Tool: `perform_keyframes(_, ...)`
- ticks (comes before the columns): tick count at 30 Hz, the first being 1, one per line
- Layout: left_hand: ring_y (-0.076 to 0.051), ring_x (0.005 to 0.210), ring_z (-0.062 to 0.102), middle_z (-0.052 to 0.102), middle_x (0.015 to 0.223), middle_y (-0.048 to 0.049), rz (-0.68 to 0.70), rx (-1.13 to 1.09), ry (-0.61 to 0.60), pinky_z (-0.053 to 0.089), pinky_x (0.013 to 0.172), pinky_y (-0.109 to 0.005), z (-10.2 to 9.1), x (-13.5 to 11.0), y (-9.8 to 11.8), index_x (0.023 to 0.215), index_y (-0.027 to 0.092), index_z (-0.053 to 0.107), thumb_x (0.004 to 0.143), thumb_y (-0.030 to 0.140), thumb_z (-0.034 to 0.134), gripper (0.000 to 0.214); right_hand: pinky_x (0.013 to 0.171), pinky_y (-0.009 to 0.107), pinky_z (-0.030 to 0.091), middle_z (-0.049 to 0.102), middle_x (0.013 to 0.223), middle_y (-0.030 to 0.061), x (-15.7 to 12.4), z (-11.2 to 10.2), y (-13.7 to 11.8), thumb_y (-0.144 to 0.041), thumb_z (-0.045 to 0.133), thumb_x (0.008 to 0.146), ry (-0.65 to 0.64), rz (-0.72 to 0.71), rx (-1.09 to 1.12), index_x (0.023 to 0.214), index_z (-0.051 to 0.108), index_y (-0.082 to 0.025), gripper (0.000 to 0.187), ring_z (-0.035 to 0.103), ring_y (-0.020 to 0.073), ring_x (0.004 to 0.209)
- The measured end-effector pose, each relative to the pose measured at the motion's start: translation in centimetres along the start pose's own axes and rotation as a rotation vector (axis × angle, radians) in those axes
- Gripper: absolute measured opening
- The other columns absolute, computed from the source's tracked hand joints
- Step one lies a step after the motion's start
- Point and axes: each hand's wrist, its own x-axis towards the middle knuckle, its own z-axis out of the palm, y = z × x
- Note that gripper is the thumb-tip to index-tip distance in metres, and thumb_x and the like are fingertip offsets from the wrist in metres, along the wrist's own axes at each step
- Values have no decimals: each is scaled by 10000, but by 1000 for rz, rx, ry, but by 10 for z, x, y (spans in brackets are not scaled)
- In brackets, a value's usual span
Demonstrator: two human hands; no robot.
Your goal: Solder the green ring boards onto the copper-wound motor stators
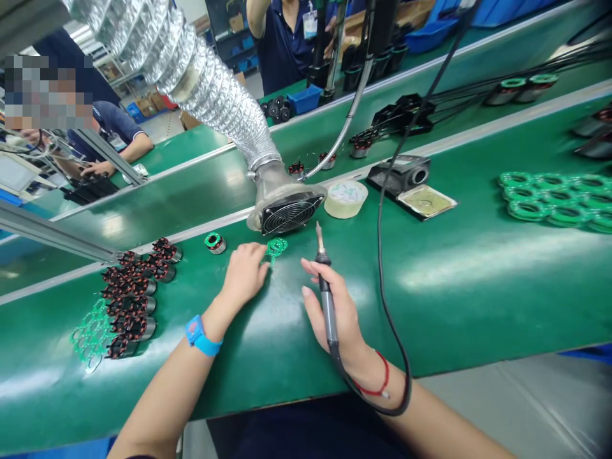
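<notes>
My left hand, with a blue band on its wrist, rests low over the bench. Its bent fingers meet the edge of a small green ring-shaped circuit board, just below the fan mouth of the duct. In my right hand is a soldering iron, held like a pen with its tip pointing up and away. A motor stator topped by a green ring stands left of my left hand. Farther left are rows of copper-wound stators beside a sheet of green ring boards.
A silver flexible duct ends in a fan above the bench. Behind the iron sit a tape roll and a soldering iron stand with a sponge. The iron's cable loops past my right wrist. More ring boards lie right.
</notes>
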Motion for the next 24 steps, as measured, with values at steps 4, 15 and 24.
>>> perform_keyframes(4,-288,1341,383,403,1458,-186,38,-41,-117,361,1079,-452,19,1,31,1355,95,415,919,308,438,486,911,439,519,597,1211,121,2,-2,-3,-132,492,874,15,-15,-6,1291,429,-229,433,582,237,1139)
perform_keyframes(15,-263,1214,468,546,1302,-122,-206,-27,56,387,1003,-455,-16,-23,-5,1185,171,564,899,328,474,339,860,435,529,616,1169,108,-2,-6,-6,-170,512,875,-49,5,5,1254,483,-224,385,616,230,1011)
perform_keyframes(24,-386,1272,385,380,1429,-220,-738,211,56,374,986,-540,-45,-29,-139,1324,117,429,861,369,487,530,820,422,538,649,1107,96,-3,-6,-5,-183,523,868,-15,-29,7,1217,520,-231,351,630,227,973)
